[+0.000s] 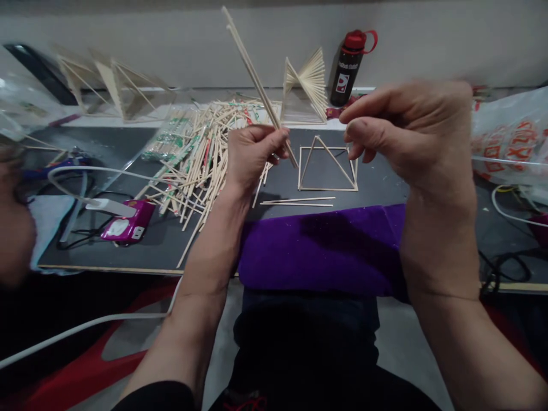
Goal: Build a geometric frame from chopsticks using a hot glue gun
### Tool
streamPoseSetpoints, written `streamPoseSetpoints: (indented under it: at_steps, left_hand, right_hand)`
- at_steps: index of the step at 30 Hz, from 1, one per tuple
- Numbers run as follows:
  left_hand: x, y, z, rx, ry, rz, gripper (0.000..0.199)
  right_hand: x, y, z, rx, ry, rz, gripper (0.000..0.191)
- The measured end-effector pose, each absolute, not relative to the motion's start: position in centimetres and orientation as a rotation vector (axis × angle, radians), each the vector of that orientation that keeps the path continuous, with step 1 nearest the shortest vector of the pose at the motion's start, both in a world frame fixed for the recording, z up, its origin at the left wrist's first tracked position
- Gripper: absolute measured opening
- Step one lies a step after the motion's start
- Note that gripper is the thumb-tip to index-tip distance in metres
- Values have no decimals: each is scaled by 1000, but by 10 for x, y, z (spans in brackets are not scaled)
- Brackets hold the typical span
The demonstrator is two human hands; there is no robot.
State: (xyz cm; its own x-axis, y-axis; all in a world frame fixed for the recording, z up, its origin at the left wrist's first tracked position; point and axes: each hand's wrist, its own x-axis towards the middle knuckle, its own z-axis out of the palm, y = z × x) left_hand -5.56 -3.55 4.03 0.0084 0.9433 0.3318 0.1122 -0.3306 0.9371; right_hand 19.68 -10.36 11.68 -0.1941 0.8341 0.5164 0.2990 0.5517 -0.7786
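Note:
My left hand (254, 157) is closed around a few thin wooden sticks (252, 68), which slant up and to the left. Raised at the right, my right hand (411, 131) has its thumb and fingers brought together in a pinch; whatever may be between them does not show. Below and between the hands, a small frame of sticks (327, 189), a square with a triangle, lies on the dark table. Two loose sticks (297, 201) rest just in front of it. A purple cloth (321, 251) covers the near table edge.
A heap of loose sticks (205, 154) and plastic packets (171, 134) lies left. Stick models (314, 85) (115, 91) and a dark bottle (346, 68) stand behind. A magenta power adapter (128, 222) with cables sits front left, a plastic bag (514, 137) right. Another person's blurred hand (15, 222) is far left.

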Motion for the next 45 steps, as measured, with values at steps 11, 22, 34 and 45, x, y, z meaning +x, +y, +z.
streamPoseSetpoints:
  at_steps: [11,22,34,45]
  left_hand:
    - [-42,34,10,1555,1174,1195,31]
    - [-32,47,0,1818,1091,993,31]
    - [-16,59,3,1858,1014,869,28]
    - [0,60,-10,1927,933,749,9]
  right_hand:
    - [202,-76,111,-989,-1739,643,10]
    - [211,-15,78,-1165,-1591,685,8]
    - [210,6,58,-1107,-1600,639,18]
    - [199,12,50,-1178,-1647,672,19]
